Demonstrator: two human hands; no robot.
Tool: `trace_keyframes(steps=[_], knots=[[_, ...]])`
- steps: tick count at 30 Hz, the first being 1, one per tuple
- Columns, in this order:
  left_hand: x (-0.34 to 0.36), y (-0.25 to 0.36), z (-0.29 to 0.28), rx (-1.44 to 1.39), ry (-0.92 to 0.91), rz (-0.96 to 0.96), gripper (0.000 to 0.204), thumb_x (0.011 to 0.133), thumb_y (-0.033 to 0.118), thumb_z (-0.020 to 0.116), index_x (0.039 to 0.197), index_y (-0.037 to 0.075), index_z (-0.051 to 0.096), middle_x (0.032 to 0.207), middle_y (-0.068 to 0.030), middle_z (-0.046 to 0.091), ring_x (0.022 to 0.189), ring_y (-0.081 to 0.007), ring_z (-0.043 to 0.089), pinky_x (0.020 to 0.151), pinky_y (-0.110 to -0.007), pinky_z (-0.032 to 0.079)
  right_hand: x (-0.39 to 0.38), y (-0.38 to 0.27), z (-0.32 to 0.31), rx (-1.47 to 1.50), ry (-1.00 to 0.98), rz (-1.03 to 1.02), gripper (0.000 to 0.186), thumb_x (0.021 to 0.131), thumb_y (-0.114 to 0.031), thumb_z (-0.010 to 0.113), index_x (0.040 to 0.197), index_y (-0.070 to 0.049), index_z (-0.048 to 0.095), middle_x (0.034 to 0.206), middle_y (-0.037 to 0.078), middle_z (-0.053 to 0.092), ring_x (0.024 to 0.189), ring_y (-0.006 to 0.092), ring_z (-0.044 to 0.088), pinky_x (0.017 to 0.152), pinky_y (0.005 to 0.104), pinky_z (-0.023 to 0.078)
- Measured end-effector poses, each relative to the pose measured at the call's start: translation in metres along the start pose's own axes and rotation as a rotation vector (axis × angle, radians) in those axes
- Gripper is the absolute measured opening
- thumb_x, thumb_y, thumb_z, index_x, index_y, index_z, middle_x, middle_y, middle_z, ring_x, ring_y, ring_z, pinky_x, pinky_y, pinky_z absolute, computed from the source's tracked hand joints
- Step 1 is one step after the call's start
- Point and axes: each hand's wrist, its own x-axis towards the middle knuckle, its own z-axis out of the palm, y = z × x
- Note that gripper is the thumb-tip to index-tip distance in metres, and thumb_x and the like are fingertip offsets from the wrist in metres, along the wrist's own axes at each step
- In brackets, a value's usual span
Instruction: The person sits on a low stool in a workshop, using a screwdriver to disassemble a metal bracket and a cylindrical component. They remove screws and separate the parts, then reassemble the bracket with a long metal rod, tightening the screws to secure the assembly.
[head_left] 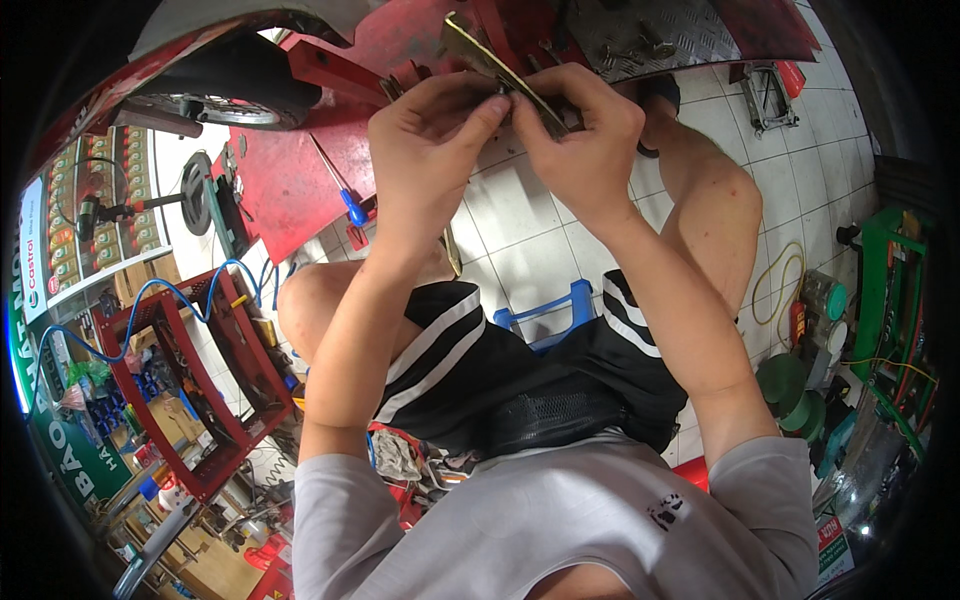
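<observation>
Both hands are raised close together at the top middle. My right hand point(585, 135) grips a thin flat plate point(478, 48) with a bright yellowish edge, tilted from upper left to lower right; its exact kind cannot be made out. My left hand point(425, 135) is closed, its thumb and fingertips pinched at the plate's side on something small and dark, too small to name. The curled fingers hide part of the plate. Beyond the left wrist, a blue-handled screwdriver point(350, 204) lies on the red metal platform point(285, 175).
A motorcycle wheel point(225, 100) stands at the upper left. Small metal parts lie on the treadplate point(660, 30) at top right. A blue stool point(552, 312) is between my legs. A red tool trolley point(190, 375) with a coiled blue hose point(165, 285) stands left.
</observation>
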Motion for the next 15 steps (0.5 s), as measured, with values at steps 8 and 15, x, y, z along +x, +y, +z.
trace_keyframes(steps=[8,15], knots=[[-0.0044,0.0056,-0.0038,0.036,-0.005,-0.02,0.02,0.088,0.002,0.071,0.105,-0.008,0.069,0.096,-0.0097,0.072,0.088,-0.0116,0.068,0.081,-0.024,0.055,0.0079,-0.0023,-0.0078,-0.106,0.037,-0.291,0.013,0.07,-0.003,0.076,0.081,-0.003,0.068,0.078,0.006,0.065,0.062,0.0218,0.065,0.054,0.0296,0.052],[-0.0061,-0.0041,-0.0026,0.19,0.031,0.205,0.019,0.087,0.002,0.071,0.105,-0.006,0.07,0.094,-0.0083,0.072,0.086,-0.0097,0.067,0.078,-0.022,0.053,0.0069,-0.0016,-0.0075,-0.08,-0.001,-0.251,0.013,0.07,-0.002,0.075,0.081,-0.003,0.068,0.078,0.006,0.066,0.059,0.0207,0.065,0.053,0.0298,0.051]])
